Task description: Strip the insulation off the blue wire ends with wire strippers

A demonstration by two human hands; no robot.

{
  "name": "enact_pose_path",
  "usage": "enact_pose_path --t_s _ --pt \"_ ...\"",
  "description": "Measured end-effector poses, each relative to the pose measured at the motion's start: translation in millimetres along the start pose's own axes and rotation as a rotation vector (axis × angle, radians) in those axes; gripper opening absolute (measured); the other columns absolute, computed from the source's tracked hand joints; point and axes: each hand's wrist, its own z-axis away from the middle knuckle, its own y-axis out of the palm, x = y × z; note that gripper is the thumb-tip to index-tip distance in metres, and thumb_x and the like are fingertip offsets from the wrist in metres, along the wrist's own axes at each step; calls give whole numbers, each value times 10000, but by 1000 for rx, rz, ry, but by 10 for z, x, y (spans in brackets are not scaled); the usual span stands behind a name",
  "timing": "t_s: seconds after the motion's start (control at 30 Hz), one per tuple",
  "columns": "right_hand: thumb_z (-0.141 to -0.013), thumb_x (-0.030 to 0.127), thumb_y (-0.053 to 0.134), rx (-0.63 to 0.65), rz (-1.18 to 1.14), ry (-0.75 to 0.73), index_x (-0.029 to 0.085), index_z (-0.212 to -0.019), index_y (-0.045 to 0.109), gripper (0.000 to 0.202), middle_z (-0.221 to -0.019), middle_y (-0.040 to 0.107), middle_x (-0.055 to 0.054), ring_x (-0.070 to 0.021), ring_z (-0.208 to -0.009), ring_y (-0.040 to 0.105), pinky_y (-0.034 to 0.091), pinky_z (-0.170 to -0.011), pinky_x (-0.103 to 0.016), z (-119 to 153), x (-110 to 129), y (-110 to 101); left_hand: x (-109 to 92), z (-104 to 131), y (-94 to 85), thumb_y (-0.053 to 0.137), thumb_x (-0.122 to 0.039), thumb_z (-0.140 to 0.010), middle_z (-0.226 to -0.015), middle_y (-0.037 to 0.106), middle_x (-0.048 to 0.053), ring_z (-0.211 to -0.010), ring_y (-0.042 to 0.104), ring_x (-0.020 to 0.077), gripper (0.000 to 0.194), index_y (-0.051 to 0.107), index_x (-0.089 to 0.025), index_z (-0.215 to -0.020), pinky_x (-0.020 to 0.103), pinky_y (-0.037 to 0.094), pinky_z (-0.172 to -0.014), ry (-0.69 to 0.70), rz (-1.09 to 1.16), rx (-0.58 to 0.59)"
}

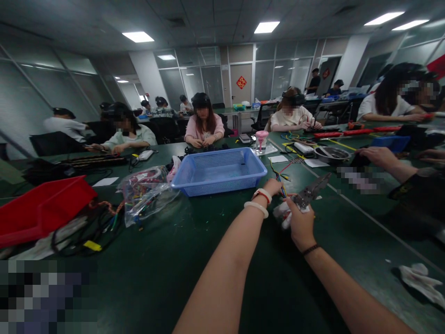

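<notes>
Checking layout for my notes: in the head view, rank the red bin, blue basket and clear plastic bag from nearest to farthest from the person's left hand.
1. Blue basket: ahead and to the left of the left hand.
2. Clear plastic bag: left of the basket.
3. Red bin: at the view's far left.

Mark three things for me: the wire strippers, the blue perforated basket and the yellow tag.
Wire strippers (pixel 308 193): head view, on the metal head.
Blue perforated basket (pixel 224 185): head view, on the front wall.
Yellow tag (pixel 92 246): head view, middle of its face.
</notes>
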Motion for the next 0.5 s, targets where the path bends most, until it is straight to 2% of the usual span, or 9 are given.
enact_pose_path --t_s 0.13,0.33,0.4,0.5 --pt "-676 388 698 6 -11 -3 178 -893 623 312 -837 659 -41 -179 -748 605 476 -694 -320 -4 -18 7 -4 3 -8 555 -326 -919 -1194 570 93 -1003 597 215 324 548 -159 -1197 414 516 -843 69 -8 48" --pt "-663 370 709 -21 -7 -1 175 -861 632 288 -807 649 -33 -171 -724 602 473 -671 -309 -22 -37 -1 -43 69 -120 554 -335 -920 -1180 577 89 -988 601 208 318 554 -161 -1186 409 518 -837 202 -41 11" --pt "-652 373 717 -34 -12 8 176 -850 632 292 -780 641 -23 -161 -697 597 471 -641 -294 -29 -34 -5 -100 97 -176 545 -336 -924 -1110 608 83 -947 614 198 285 581 -138 -1126 395 519 -821 247 -41 -2" --pt "-638 393 727 -63 -33 31 179 -850 623 318 -732 619 -5 -143 -624 577 464 -565 -273 -30 6 -13 -222 166 -263 483 -281 -946 -936 659 98 -895 627 189 238 625 -96 -899 331 491 -823 323 -27 -35"
